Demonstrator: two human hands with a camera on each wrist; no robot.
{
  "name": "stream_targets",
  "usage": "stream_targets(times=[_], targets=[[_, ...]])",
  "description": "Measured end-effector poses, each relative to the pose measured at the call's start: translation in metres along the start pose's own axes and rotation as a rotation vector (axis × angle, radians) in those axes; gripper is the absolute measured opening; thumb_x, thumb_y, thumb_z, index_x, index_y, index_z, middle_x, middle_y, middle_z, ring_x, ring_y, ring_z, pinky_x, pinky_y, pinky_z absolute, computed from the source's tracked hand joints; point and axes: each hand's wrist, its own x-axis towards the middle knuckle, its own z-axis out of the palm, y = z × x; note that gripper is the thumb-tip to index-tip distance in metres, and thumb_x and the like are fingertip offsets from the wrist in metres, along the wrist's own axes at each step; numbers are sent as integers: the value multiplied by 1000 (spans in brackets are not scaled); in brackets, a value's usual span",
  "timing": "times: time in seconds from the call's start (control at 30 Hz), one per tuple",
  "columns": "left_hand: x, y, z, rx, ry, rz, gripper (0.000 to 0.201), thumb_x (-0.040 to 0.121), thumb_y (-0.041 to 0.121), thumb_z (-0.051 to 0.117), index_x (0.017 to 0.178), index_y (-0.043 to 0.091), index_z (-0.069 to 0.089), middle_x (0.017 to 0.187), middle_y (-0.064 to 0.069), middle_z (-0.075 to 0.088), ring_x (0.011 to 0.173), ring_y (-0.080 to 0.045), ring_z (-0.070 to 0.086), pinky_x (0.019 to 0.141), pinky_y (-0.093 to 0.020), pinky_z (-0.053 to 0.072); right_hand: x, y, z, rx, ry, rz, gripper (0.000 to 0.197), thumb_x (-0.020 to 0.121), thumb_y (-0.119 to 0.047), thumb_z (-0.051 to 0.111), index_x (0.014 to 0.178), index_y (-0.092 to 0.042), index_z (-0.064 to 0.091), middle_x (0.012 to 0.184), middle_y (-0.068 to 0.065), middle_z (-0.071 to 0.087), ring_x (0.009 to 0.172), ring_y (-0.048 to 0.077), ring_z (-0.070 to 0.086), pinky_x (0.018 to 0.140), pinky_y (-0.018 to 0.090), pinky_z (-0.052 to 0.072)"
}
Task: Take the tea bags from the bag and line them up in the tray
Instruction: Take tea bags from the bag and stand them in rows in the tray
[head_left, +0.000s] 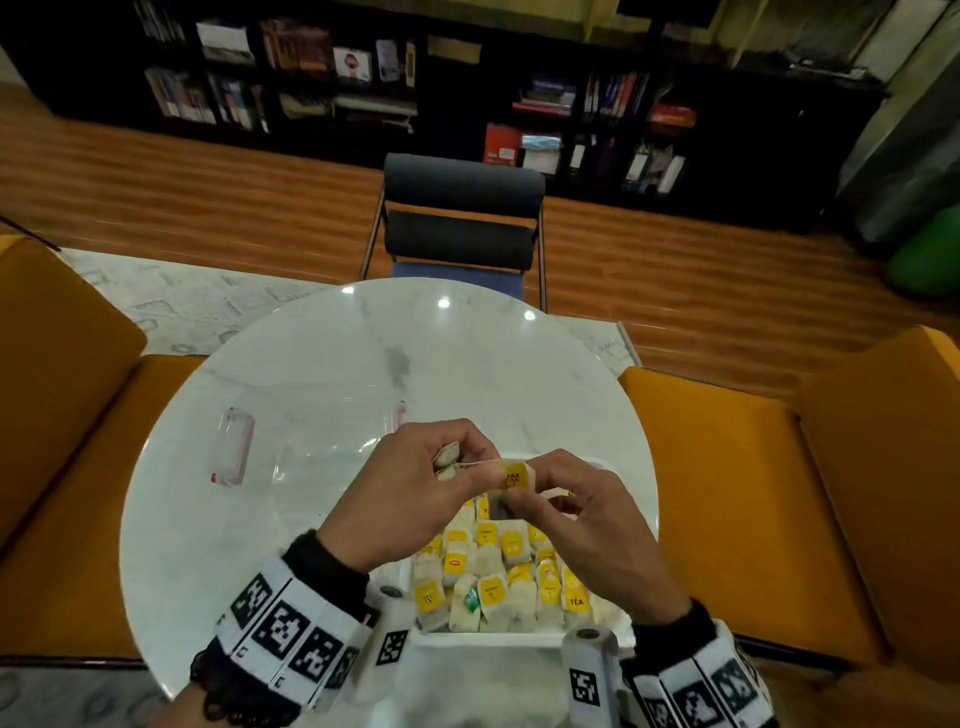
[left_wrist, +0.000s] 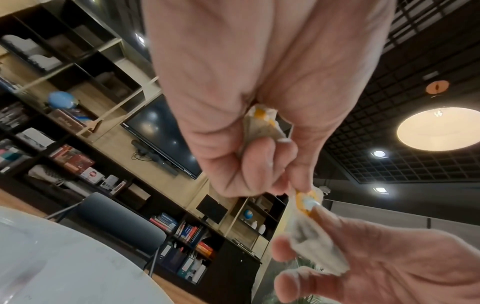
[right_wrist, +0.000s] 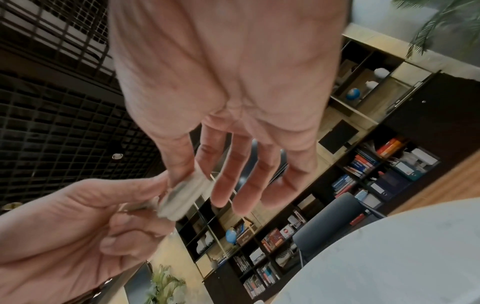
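Hovering above the white tray (head_left: 519, 638), both hands work at tea bags joined by a thin white string (head_left: 480, 462). The left hand (head_left: 410, 499) has its fingers curled round a crumpled tea bag (head_left: 448, 460), which the left wrist view shows bunched in the palm with a bit of yellow tag. The right hand (head_left: 582, 525) pinches a second tea bag (head_left: 517, 477) between thumb and forefinger, its other fingers loosely spread; the yellow tag carries dark letters that look like "LAX", too blurred to read for sure.

In the tray, packed rows of tea bags (head_left: 493, 577) stand with yellow tags; one tag near the tray's right front corner reads "TEA" (head_left: 576, 603), another bears a small red oval logo (head_left: 455, 561) I cannot read, and one bag shows a green label (head_left: 471, 600).

Left of the tray and farther from the person lies the clear plastic bag (head_left: 306, 447) on the round white marble table (head_left: 311, 364). Marker-printed bands (head_left: 283, 631) wrap both wrists.
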Motion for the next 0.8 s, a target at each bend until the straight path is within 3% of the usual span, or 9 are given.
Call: stream_targets(times=[0.1, 0.2, 0.27, 0.3, 0.37, 0.43, 0.5, 0.63, 0.8], targets=[[1, 4, 7, -8, 20, -12, 11, 90, 26, 74, 80, 23, 72, 73, 6, 68, 65, -6, 59, 74, -26, 47, 3, -1, -7, 40, -27, 18, 14, 87, -34, 74, 89, -20, 77, 94, -5, 71, 92, 16, 67, 77, 40, 55], [3, 7, 17, -25, 35, -41, 10, 90, 28, 74, 81, 23, 72, 68, 9, 65, 57, -1, 54, 95, -58, 45, 5, -3, -15, 133, -24, 31, 16, 84, -35, 74, 88, -20, 78, 91, -3, 73, 89, 18, 69, 76, 41, 57], [5, 8, 23, -62, 68, -58, 8, 89, 30, 75, 82, 25, 73, 64, 12, 62, 52, 0, 50, 75, -47, 50, 9, 2, -20, 105, -23, 27, 10, 85, -31, 75, 86, -22, 78, 90, -4, 73, 86, 16, 69, 74, 38, 56], [6, 8, 26, -79, 96, -79, 6, 88, 30, 75, 85, 26, 73, 64, 12, 63, 51, 0, 50, 68, -41, 45, 11, 8, -23, 77, -21, 35, 8, 86, -29, 75, 85, -21, 77, 87, -5, 73, 84, 14, 68, 74, 35, 55], [5, 4, 30, -132, 159, -150, 4, 90, 30, 73, 90, 25, 73, 66, 8, 66, 51, -4, 51, 70, -37, 30, 17, 30, -29, 65, -32, 85, 10, 87, -24, 75, 82, -15, 75, 79, 1, 72, 74, 12, 65, 69, 27, 52], [-2, -2, 33, -247, 213, -235, 11, 95, 28, 67, 93, 20, 73, 73, 1, 70, 52, -13, 47, 66, -31, 44, 22, 66, -29, 44, -46, 182, 19, 87, -20, 76, 77, -5, 69, 70, 14, 65, 64, 12, 57, 63, 27, 47], [-10, -12, 33, -400, 259, -339, 17, 99, 25, 60, 99, 13, 72, 78, -4, 69, 53, -16, 44, 55, -29, 42, 25, 108, -23, -90, -86, 298, 26, 84, -18, 76, 69, -3, 61, 62, 13, 56, 60, 14, 51, 62, 32, 42], [-25, -30, 31, -909, 318, -544, 22, 101, 19, 53, 108, 5, 69, 84, -8, 67, 56, -13, 50, 58, -26, 46, 24, 159, 4, -385, -253, 447, 39, 80, -16, 76, 55, -19, 46, 57, -2, 48, 62, 17, 50, 61, 30, 40], [-33, -40, 22, -1390, 312, -619, 31, 88, 3, 51, 114, 0, 67, 103, -19, 72, 71, -21, 70, 63, -29, 60, 23, 169, 31, -418, -346, 535, 38, 83, -14, 75, 57, -19, 48, 62, 1, 52, 62, 16, 49, 61, 30, 45]])
